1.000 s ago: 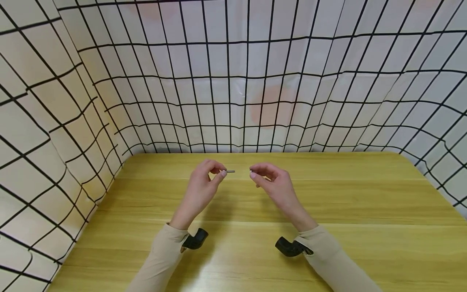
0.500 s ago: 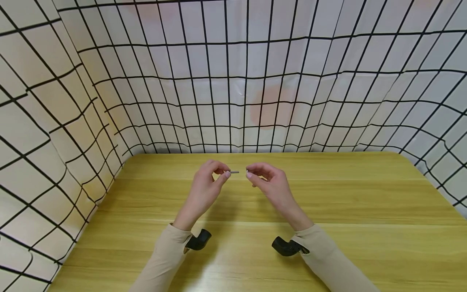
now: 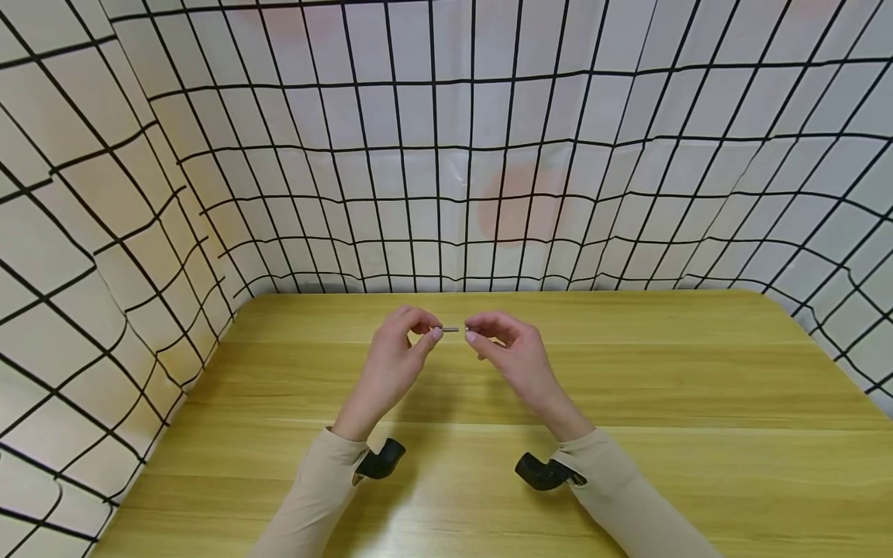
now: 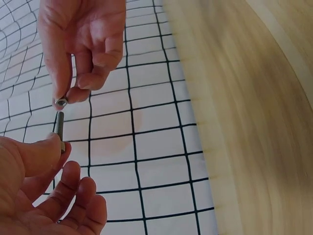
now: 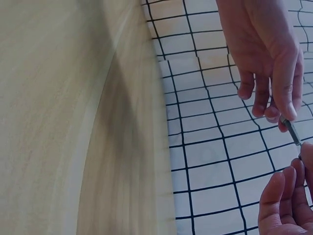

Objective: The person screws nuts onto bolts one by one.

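Between thumb and forefinger my left hand (image 3: 395,350) pinches a metal bolt (image 4: 60,125) by its head end, and the threaded shank (image 3: 450,329) points toward the other hand. My right hand (image 3: 515,349) pinches a small nut (image 4: 61,102) with thumb and forefinger. In the left wrist view the nut's hole faces the bolt's tip, a small gap apart. The right wrist view shows the bolt (image 5: 292,131) reaching down toward my right fingertips, where the nut is mostly hidden. Both hands are held above the table.
A wooden table (image 3: 663,387) lies under both hands. White cloth with a black grid (image 3: 453,155) stands behind it and along its sides. Black wrist mounts (image 3: 380,459) stick out from both beige sleeves (image 3: 621,488).
The two hands have come closer together: the left hand has moved slightly right with the bolt and the right hand left with the nut. The gap between bolt tip and nut has narrowed.
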`<control>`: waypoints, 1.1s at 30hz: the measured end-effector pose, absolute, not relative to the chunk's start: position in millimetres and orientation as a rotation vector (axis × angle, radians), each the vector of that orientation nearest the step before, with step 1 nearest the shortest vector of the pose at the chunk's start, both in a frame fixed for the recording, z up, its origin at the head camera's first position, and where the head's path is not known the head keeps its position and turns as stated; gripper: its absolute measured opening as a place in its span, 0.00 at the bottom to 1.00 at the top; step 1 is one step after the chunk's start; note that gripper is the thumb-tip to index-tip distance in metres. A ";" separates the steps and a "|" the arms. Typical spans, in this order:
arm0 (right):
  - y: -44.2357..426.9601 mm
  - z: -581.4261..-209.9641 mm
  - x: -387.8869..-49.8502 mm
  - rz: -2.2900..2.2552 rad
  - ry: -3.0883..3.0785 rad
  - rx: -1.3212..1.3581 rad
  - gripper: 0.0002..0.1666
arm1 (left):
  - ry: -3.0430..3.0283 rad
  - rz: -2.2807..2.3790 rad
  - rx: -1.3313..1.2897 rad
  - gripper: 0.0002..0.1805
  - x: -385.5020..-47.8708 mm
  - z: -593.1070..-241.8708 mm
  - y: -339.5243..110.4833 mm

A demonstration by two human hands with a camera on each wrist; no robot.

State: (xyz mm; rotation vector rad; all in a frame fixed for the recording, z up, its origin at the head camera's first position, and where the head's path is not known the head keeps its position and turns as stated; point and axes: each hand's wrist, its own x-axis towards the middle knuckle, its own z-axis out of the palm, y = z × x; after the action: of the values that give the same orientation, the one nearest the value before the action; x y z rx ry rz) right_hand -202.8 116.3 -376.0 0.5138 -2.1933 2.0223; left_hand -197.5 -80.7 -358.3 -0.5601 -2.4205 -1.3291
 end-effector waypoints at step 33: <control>115.7 -377.6 -199.7 1.985 -2.238 0.524 0.13 | -2.345 -1.337 -0.638 0.02 -194.2 -361.4 -76.8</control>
State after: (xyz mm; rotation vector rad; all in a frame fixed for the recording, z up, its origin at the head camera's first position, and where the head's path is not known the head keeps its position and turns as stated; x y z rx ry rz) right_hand -199.7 115.7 -377.6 0.5236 -2.2380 1.9850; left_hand -194.2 -76.8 -361.4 -0.6383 -2.3446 -1.3372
